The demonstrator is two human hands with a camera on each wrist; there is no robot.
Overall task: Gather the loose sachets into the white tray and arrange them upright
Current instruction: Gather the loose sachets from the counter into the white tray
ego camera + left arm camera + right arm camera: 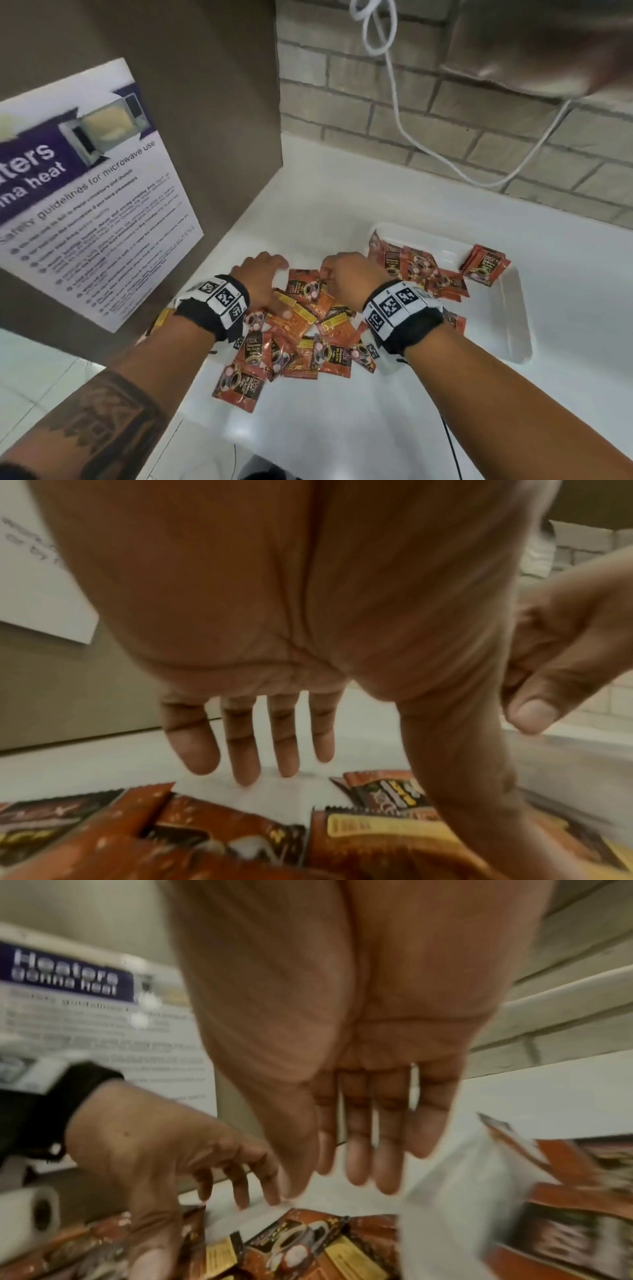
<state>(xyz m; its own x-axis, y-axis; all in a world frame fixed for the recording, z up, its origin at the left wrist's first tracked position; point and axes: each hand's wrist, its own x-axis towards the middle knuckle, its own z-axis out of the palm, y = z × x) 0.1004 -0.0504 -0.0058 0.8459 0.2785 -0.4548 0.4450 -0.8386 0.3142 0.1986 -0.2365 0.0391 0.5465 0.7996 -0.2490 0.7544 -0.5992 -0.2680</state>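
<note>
Far left, a white laminated microwave-safety poster with a purple header (92, 192) hangs on the brown cabinet side (212, 102), and in the right wrist view a small white paper roll (32, 1213) lies at the counter's left edge. Next comes the left hand (262, 277), palm down over the far-left part of the heap of loose orange-red foil coffee sachets (298, 339) on the white counter (342, 428); its fingers (240, 745) are straight and slightly spread, holding nothing, w/ the thumb reaching down onto a sachet (contact looks likely in the left wrist view, but blur makes it hard to be sure). Just beside it, the right hand (352, 277) hovers over the heap's far-right part, near the tray corner; fingers (383, 1139) extended and close together, nothing gripped in the right wrist view, which is motion-blurred. Both wrists wear black bands w/ white marker tags. Right of the hands sits the shallow white rectangular plastic tray (513, 308): several sachets lie flat or leaning at its left end, and a small bunch stands propped at the far-right rim. Behind, a white cord (394, 85) hangs down the pale brick wall (342, 92).
</note>
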